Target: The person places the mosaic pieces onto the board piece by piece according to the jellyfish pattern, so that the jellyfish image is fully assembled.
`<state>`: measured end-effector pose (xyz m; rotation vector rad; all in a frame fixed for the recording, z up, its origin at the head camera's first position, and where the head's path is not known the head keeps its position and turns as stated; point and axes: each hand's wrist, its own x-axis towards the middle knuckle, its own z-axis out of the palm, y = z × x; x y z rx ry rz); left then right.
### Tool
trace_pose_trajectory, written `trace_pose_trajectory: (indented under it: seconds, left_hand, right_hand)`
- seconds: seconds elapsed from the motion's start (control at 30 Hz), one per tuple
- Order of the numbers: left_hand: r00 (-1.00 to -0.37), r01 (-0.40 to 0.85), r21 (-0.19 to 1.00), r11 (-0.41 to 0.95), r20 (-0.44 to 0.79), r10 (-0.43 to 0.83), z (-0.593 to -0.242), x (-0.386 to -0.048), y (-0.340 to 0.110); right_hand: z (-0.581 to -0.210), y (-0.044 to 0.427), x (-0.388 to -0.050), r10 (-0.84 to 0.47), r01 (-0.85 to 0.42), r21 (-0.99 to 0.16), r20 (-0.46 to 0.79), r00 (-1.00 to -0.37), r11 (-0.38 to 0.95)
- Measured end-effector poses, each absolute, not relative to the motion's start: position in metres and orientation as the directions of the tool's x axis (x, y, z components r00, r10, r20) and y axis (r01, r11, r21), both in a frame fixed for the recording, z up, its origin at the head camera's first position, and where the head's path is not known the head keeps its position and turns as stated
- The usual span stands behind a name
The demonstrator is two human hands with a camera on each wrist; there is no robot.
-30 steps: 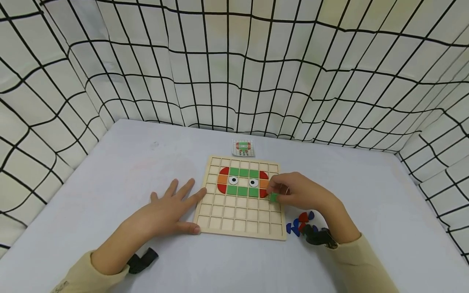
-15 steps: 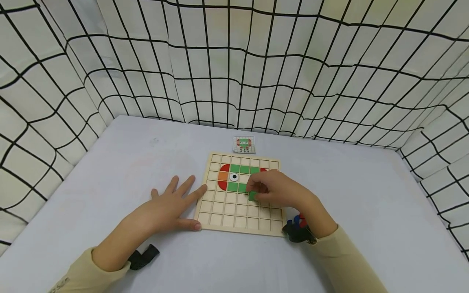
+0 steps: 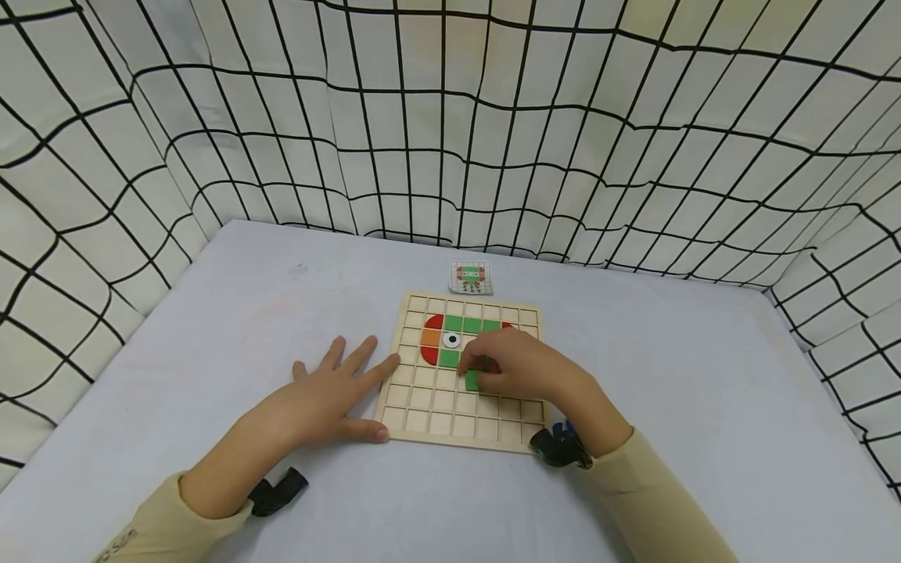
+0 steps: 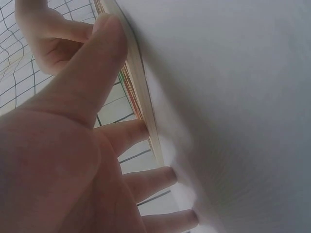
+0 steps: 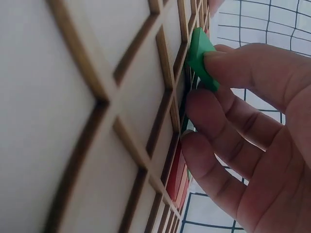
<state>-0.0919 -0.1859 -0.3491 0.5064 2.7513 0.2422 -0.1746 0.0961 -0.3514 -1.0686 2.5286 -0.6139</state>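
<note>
A wooden grid board [image 3: 441,424] lies on the table. In its upper cells sit red curved pieces [image 3: 428,356], an orange square [image 3: 432,337], a round eye piece [image 3: 451,340] and green squares [image 3: 472,324]. My right hand [image 3: 521,363] pinches a green square tile [image 5: 201,60] between thumb and finger; the tile is tilted, just over the cells below the green row. That hand hides the right part of the pattern. My left hand [image 3: 324,400] lies spread at the board's left edge, its thumb and a fingertip touching the rim in the left wrist view.
Behind the board lies a small card [image 3: 470,277] printed with a coloured grid picture. Loose blue pieces [image 3: 568,427] are partly hidden by the right wrist and its black strap mount [image 3: 559,448]. Black netting [image 3: 450,148] over white cloth walls in the table.
My right hand has moved left from the board's right edge, carrying the green tile toward the middle columns. The left hand has stayed in place.
</note>
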Motion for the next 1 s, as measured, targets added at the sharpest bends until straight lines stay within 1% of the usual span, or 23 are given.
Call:
trace_pose_trajectory:
  seconds: [0.3, 0.7, 0.83, 1.0]
  left_hand:
    - [-0.879, 0.309, 0.233, 0.922, -0.301, 0.37, -0.349, -0.093, -0.186]
    - [-0.882, 0.312, 0.221, 0.924, -0.293, 0.368, -0.351, -0.094, -0.187]
    - [-0.884, 0.311, 0.216, 0.926, -0.292, 0.365, -0.352, -0.094, -0.186]
    - [-0.884, 0.317, 0.211, 0.925, -0.287, 0.368, -0.354, -0.094, -0.186]
  right_hand:
    - [-0.352, 0.088, -0.175, -0.741, -0.62, -0.455, -0.148, -0.655, 0.639]
    - [-0.351, 0.083, -0.172, -0.737, -0.61, -0.466, -0.154, -0.658, 0.641]
    - [-0.349, 0.094, -0.172, -0.733, -0.611, -0.474, -0.117, -0.67, 0.634]
    - [-0.34, 0.123, -0.171, -0.69, -0.574, -0.48, -0.094, -0.718, 0.663]
